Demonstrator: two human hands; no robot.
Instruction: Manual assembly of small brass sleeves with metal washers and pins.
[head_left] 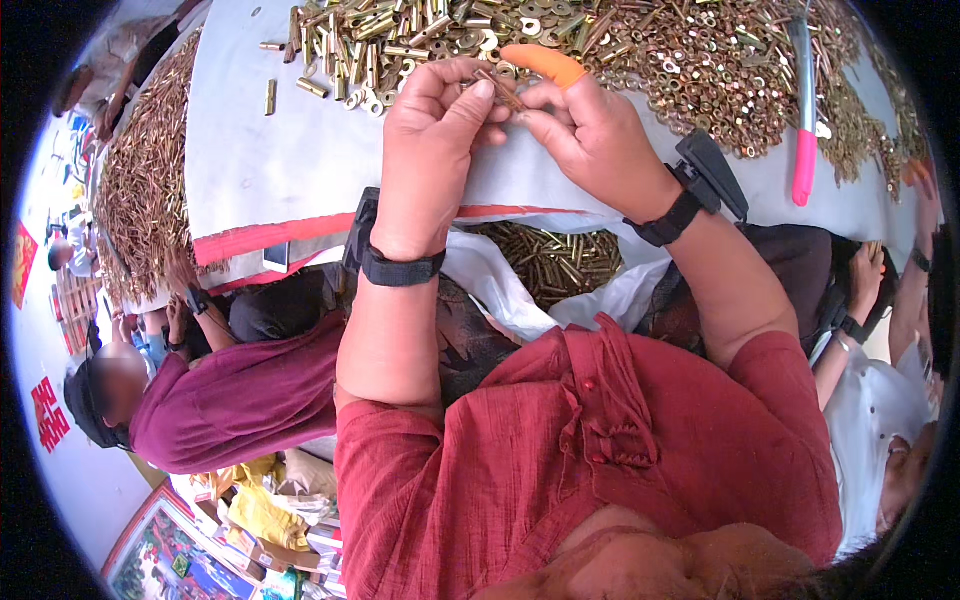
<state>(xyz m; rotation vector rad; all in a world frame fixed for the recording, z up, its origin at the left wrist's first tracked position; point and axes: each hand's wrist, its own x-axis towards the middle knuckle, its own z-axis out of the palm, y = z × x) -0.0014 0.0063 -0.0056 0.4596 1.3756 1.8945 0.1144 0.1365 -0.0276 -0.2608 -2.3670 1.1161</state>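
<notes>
Over pale tabletop [280,165], slim coppery piece [507,95] lies between left fingers [468,106] and right fingers [550,130], both pinching it.

Left hand [440,108] and right hand [590,125] cover the ends of a part [503,93]; too small to tell its kind. Right hand: one fingertip hidden under orange cot [540,62]. Beyond the hands, pile [445,28] cut off by top edge, pieces overlapping. Right of right hand, tool [804,165]: far end cut off at top. Below hands, sack [497,275]: lower part hidden behind shirt [600,420]. Far left, co-worker [240,410]: head blurred. Far right, another person [868,410] cut off by rim.
</notes>
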